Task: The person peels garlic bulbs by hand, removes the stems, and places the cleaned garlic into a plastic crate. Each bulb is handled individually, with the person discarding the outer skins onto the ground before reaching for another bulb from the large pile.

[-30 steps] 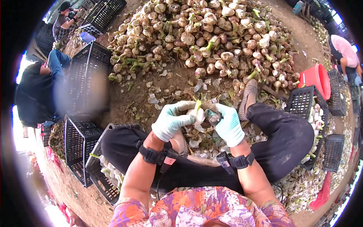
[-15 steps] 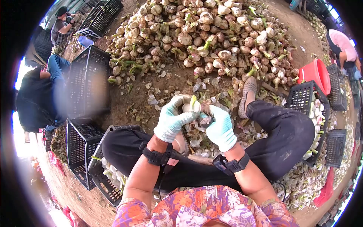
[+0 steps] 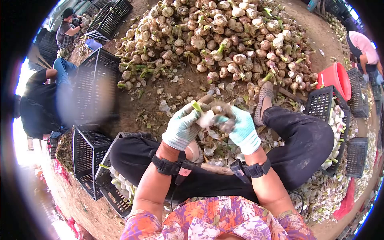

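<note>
1. Holding is done by the left hand (image 3: 183, 126): thumb and fingers are closed on a pale garlic bulb (image 3: 206, 119), its green stem (image 3: 197, 106) angled away and leftward.
2. Right hand (image 3: 243, 129): fingers curl at the bulb's right side, blurred. A dark patch (image 3: 226, 126) shows by the thumb; cannot tell whether it is a gripped item or glove dirt, nor how tightly the fingers close.
3. Bulb location: raised above the ground (image 3: 130, 114), between the bent legs (image 3: 300, 134), short of the near edge of the garlic heap (image 3: 224, 48).
4. Step in hand, as judged: working the bulb's outside. Advised: a firm but light left grip, the bulb turned toward the right fingers, short strokes directed clear of the left thumb, and no squeezing that might split cloves.
5. Edges: the right crate (image 3: 319, 103) stands beside the right knee, a red bucket (image 3: 335, 82) near its far edge. The left crate (image 3: 116, 201) is partly covered by the left thigh.
6. Room: best judged forward, over ground strewn with loose skins (image 3: 210, 149), up to the heap's near edge. Sideways reach appears limited by knees and crate rims.
</note>
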{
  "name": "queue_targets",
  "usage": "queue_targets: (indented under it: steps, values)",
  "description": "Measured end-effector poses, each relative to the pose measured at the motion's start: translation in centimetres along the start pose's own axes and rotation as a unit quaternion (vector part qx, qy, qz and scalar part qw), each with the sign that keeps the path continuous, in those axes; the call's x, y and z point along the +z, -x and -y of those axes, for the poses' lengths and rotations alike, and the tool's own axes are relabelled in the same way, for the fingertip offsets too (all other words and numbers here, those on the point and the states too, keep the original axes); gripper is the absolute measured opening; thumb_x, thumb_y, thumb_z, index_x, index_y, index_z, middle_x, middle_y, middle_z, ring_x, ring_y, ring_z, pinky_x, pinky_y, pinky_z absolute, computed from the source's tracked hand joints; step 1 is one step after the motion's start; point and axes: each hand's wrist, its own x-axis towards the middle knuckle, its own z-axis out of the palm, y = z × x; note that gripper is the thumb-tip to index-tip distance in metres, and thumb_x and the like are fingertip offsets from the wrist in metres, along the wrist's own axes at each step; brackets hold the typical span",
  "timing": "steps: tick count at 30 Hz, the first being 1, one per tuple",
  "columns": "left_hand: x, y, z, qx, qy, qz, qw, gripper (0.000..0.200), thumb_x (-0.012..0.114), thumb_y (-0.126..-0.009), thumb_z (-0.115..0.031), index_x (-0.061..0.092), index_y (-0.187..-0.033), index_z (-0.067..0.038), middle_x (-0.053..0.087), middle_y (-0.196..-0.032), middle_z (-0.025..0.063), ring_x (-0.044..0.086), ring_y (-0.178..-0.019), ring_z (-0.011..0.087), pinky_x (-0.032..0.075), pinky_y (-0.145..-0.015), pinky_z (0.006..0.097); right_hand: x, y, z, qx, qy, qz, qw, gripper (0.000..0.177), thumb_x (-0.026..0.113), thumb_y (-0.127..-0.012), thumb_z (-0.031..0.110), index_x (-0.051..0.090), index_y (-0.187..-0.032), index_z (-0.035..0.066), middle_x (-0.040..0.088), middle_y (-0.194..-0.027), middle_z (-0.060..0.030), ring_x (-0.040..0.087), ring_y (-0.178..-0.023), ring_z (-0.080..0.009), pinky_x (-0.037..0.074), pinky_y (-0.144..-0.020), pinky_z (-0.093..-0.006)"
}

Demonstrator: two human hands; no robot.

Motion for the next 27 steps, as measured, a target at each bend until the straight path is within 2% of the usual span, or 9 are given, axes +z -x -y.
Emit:
queue_targets:
  steps: [1, 6, 8, 13, 18, 19, 20, 24, 27]
  values:
    - [0.2, -0.1, 0.3, 0.009, 0.032, 0.013, 0.999, 0.035, 0.055, -0.081, -0.012, 0.048, -0.11, 0.007, 0.048, -0.118, 0.0177, 0.054, -0.099, 0.025, 0.046, -0.084, 0.0351, 1.2, 0.0, -0.3, -0.12, 0.277, -0.076, 0.95, 0.026, 0.051, -0.074, -0.005, 0.059, -0.098, -0.002, 0.06, -0.082, -0.0012, 0.051, -0.066, -0.0058, 0.042, -0.059, -0.0181]
    - [-0.1, 1.2, 0.5, 0.014, 0.044, -0.015, 0.999, 0.028, 0.056, -0.082, -0.028, 0.057, -0.091, -0.002, 0.057, -0.098, 0.013, 0.058, -0.081, 0.0227, 0.047, -0.074, 0.0329, 1.8, 0.2, -1.4, -0.011, 0.064, -0.102, 0.993, 0.016, 0.056, -0.072, 0.0, 0.059, -0.088, -0.001, 0.062, -0.073, -0.0081, 0.056, -0.064, -0.0131, 0.044, -0.059, -0.0239]
    - [-0.5, 1.4, -0.1, -0.02, 0.207, 0.068, 0.976, 0.031, 0.052, -0.084, -0.035, 0.057, -0.087, -0.005, 0.059, -0.091, 0.0133, 0.057, -0.081, 0.0261, 0.045, -0.077, 0.0427, 1.8, 0.1, -1.9, -0.136, 0.403, -0.137, 0.894, 0.016, 0.055, -0.071, 0.0, 0.059, -0.086, 0.001, 0.061, -0.076, -0.0157, 0.059, -0.066, -0.0258, 0.045, -0.06, -0.0302]
    - [2.4, 6.0, -4.7, 0.094, 0.155, -0.076, 0.981, 0.035, 0.049, -0.083, -0.038, 0.057, -0.09, -0.005, 0.052, -0.111, 0.0221, 0.048, -0.104, 0.0345, 0.032, -0.091, 0.0521, 0.6, -0.4, -3.5, -0.148, 0.356, -0.092, 0.918, 0.02, 0.05, -0.072, -0.003, 0.059, -0.09, 0.0, 0.06, -0.077, -0.014, 0.057, -0.068, -0.0223, 0.044, -0.06, -0.029]
    - [-2.3, 17.7, -13.1, 0.202, -0.292, -0.273, 0.894, 0.056, 0.039, -0.089, -0.042, 0.049, -0.108, 0.009, 0.055, -0.104, 0.0188, 0.055, -0.093, 0.0235, 0.045, -0.081, 0.0329, -1.2, -0.9, -5.5, -0.213, 0.456, -0.047, 0.863, 0.029, 0.055, -0.07, 0.001, 0.058, -0.098, 0.003, 0.06, -0.082, -0.0129, 0.056, -0.068, -0.0183, 0.045, -0.062, -0.0264]
    - [-1.9, 20.5, -15.5, 0.106, -0.502, -0.33, 0.792, 0.044, 0.045, -0.087, -0.036, 0.054, -0.099, 0.006, 0.058, -0.092, 0.0141, 0.055, -0.083, 0.0185, 0.045, -0.074, 0.0294, -0.6, -0.3, -3.7, -0.275, 0.5, -0.033, 0.821, 0.022, 0.057, -0.069, 0.003, 0.059, -0.091, 0.001, 0.06, -0.085, -0.0143, 0.058, -0.069, -0.0244, 0.046, -0.062, -0.0294]
    - [-0.9, 21.9, -16.9, 0.008, -0.68, -0.365, 0.636, 0.034, 0.051, -0.086, -0.03, 0.06, -0.089, 0.002, 0.061, -0.081, 0.0093, 0.056, -0.073, 0.0134, 0.045, -0.067, 0.0259, -0.4, 0.0, -3.5, -0.142, 0.476, -0.048, 0.867, 0.018, 0.057, -0.069, 0.004, 0.059, -0.086, 0.0, 0.06, -0.083, -0.0152, 0.058, -0.072, -0.0297, 0.047, -0.064, -0.0312]
    - [1.2, 14.7, -16.1, 0.1, -0.716, -0.334, 0.605, 0.019, 0.056, -0.079, -0.012, 0.061, -0.088, 0.003, 0.061, -0.078, 0.0043, 0.053, -0.07, 0.0081, 0.043, -0.066, 0.0228, -1.1, -1.6, -3.2, -0.04, 0.476, -0.122, 0.87, 0.021, 0.054, -0.07, 0.0, 0.06, -0.09, 0.002, 0.06, -0.084, -0.016, 0.057, -0.077, -0.0321, 0.046, -0.067, -0.0338]
    - [3.5, 3.2, -12.0, 0.045, -0.626, -0.27, 0.73, 0.025, 0.056, -0.076, -0.007, 0.059, -0.098, 0.003, 0.063, -0.084, 0.0076, 0.057, -0.079, 0.0115, 0.044, -0.071, 0.0227, -3.0, -2.6, -4.1, -0.067, 0.413, -0.152, 0.896, 0.024, 0.053, -0.071, 0.0, 0.061, -0.093, 0.006, 0.06, -0.087, -0.0172, 0.057, -0.081, -0.0334, 0.046, -0.069, -0.0362]
